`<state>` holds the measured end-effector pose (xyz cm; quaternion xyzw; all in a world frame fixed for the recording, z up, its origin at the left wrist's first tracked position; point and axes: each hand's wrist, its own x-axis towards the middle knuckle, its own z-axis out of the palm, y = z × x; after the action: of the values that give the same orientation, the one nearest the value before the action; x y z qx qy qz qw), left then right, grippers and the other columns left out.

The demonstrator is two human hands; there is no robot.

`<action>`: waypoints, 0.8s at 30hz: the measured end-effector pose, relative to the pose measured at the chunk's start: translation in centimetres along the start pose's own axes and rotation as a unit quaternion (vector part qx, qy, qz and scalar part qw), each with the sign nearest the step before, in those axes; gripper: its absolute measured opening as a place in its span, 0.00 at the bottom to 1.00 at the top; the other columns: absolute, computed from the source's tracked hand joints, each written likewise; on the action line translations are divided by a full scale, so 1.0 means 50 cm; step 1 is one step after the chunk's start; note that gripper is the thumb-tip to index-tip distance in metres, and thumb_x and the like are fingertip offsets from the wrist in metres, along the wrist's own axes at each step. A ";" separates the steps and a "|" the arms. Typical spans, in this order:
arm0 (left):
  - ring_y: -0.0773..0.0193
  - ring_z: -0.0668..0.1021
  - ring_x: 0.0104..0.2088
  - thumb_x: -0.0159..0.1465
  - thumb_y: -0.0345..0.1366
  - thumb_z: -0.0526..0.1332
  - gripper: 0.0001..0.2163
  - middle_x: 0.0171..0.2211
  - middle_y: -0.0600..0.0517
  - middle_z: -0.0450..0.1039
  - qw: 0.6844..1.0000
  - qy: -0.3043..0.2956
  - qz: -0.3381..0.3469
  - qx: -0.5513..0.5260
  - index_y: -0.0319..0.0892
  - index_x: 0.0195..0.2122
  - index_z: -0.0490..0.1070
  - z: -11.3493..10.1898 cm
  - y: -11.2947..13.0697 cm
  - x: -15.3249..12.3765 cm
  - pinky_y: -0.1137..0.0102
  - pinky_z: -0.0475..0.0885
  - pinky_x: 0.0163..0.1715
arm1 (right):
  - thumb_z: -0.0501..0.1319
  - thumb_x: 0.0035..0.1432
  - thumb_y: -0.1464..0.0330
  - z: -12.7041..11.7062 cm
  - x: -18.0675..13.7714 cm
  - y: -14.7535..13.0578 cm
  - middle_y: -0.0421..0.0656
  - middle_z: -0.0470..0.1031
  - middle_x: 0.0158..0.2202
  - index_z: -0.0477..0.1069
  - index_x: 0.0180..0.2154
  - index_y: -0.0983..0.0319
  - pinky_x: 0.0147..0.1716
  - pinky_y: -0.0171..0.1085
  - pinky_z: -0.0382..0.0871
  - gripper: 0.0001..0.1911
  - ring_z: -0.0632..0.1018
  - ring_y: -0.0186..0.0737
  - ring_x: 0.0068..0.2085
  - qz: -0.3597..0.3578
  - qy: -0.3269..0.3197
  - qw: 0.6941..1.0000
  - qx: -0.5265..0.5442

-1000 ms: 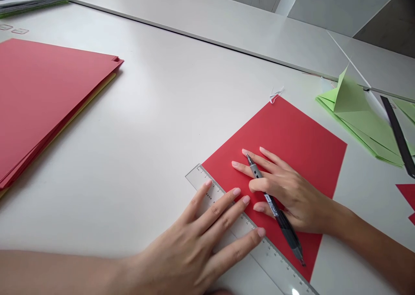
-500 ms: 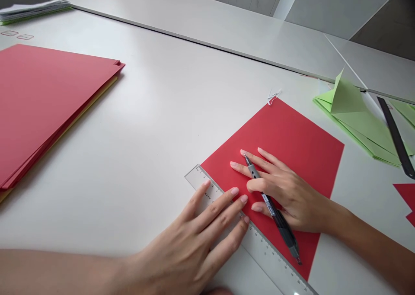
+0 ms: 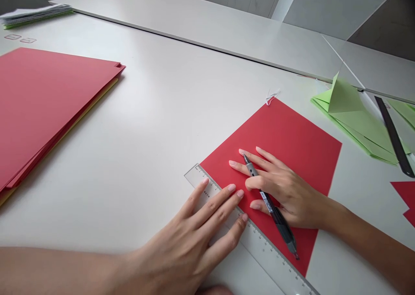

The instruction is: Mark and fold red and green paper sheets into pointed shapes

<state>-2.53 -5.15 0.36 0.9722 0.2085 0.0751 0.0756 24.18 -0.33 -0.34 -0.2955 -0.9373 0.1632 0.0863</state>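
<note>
A sheet of red paper (image 3: 292, 135) lies on the white table, turned at an angle. Along its near left edge runs a clear plastic ruler (image 3: 262, 249), its zero end by the paper's left corner. My left hand (image 3: 201, 238) presses flat on the ruler with fingers spread, some fingertips reaching onto the red paper. In my right hand (image 3: 282, 191) is a grey and black pen (image 3: 275, 217), held loosely behind the curled index finger and above the thumb, its tip pointing away from me. The other right fingers rest stretched on the paper.
A stack of red card (image 3: 58, 104) with yellow beneath lies at left, and a paper pile (image 3: 35, 16) behind it. At right are green folded sheets (image 3: 353, 117), a black strip (image 3: 394, 135) and red scraps (image 3: 405, 195). White threads (image 3: 270, 97) touch the red paper's far corner.
The whole view has shifted slightly. Both hands, the pen, the ruler and the red paper keep nearly the same places relative to each other.
</note>
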 end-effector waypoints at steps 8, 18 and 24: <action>0.49 0.48 0.69 0.62 0.50 0.61 0.35 0.68 0.42 0.50 0.999 0.002 -0.031 -0.035 0.39 0.66 0.55 -0.004 0.002 0.004 0.50 0.46 0.67 | 0.56 0.66 0.64 0.000 0.002 0.003 0.49 0.61 0.65 0.60 0.42 0.58 0.66 0.57 0.45 0.07 0.49 0.46 0.70 -0.011 0.016 1.000 0.004; 0.45 0.49 0.69 0.63 0.51 0.59 0.36 0.67 0.40 0.50 0.998 0.002 -0.048 -0.036 0.42 0.68 0.50 -0.001 0.006 -0.005 0.45 0.52 0.64 | 0.56 0.66 0.64 -0.002 0.004 0.003 0.48 0.61 0.65 0.60 0.43 0.57 0.66 0.58 0.47 0.07 0.49 0.47 0.70 -0.012 0.022 1.000 0.006; 0.45 0.48 0.69 0.64 0.51 0.58 0.36 0.68 0.41 0.48 0.998 -0.009 -0.054 -0.034 0.43 0.69 0.47 -0.007 0.009 -0.007 0.44 0.50 0.64 | 0.55 0.67 0.62 0.000 0.002 0.003 0.48 0.60 0.66 0.59 0.44 0.57 0.66 0.56 0.45 0.08 0.48 0.46 0.70 -0.010 0.018 1.000 0.001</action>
<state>-2.73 -5.64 0.75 0.9571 0.2569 0.0691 0.1148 24.19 -0.17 -0.37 -0.2888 -0.9384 0.1583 0.1049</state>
